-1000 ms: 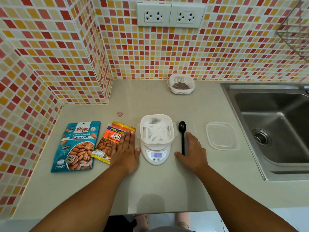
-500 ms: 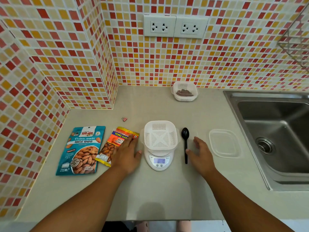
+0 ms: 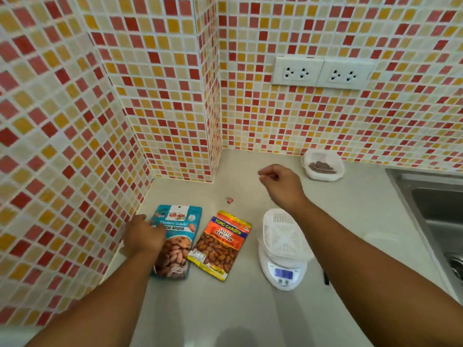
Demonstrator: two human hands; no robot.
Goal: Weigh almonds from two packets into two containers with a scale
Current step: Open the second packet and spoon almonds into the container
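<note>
A teal roasted-almonds packet lies flat near the left wall. My left hand rests on its left side with the fingers spread over it. An orange salted-almonds packet lies just to its right, untouched. A white digital scale carries a white perforated container. My right hand hovers beyond the scale, fingers curled in, with nothing visible in it. A second white container holding some almonds stands by the back wall.
A small pink binder clip lies on the counter behind the packets. My right forearm hides most of a black spoon. A steel sink sits at the right. Tiled walls close the left and back, with two sockets.
My left hand moved from the orange packet to the teal one. My right hand lifted from beside the spoon to behind the scale, fingers now curled. The view swung left.
</note>
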